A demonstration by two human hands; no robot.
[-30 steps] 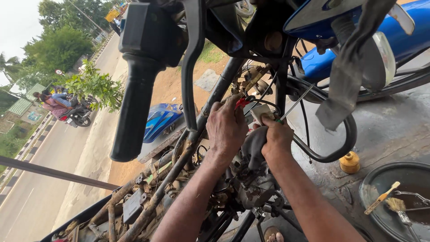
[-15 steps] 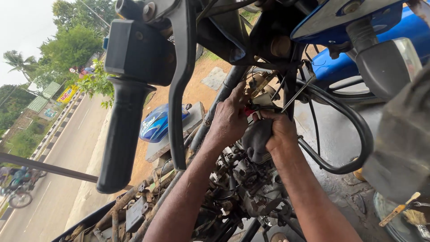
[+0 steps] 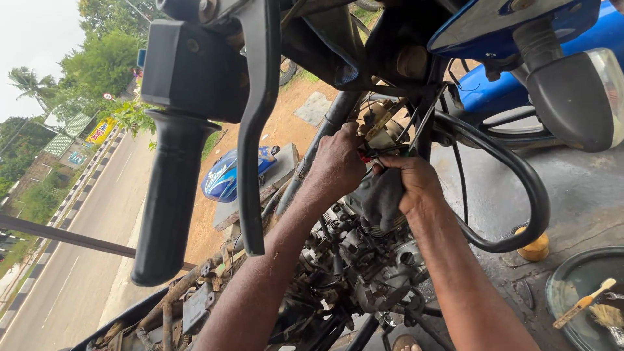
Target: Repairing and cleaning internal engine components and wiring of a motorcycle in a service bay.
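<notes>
Roadside trees fill the upper left. At frame centre, wiring (image 3: 383,151) is pinched by the left hand (image 3: 338,166); a dark rag (image 3: 382,198) is clenched by the right hand (image 3: 416,185). Wires are best eased gently, never yanked.

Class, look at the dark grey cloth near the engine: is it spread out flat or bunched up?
Bunched up: the dark grey cloth is crumpled inside the right hand, above the engine.

Black handlebar grip (image 3: 170,201) and brake lever (image 3: 255,123) up-left of grip. Blue helmet (image 3: 224,179) on ground, left. Yellow cap (image 3: 537,247) lower right; round pan (image 3: 572,286) with brush (image 3: 583,303) beyond. Road (image 3: 58,273) far left.
</notes>
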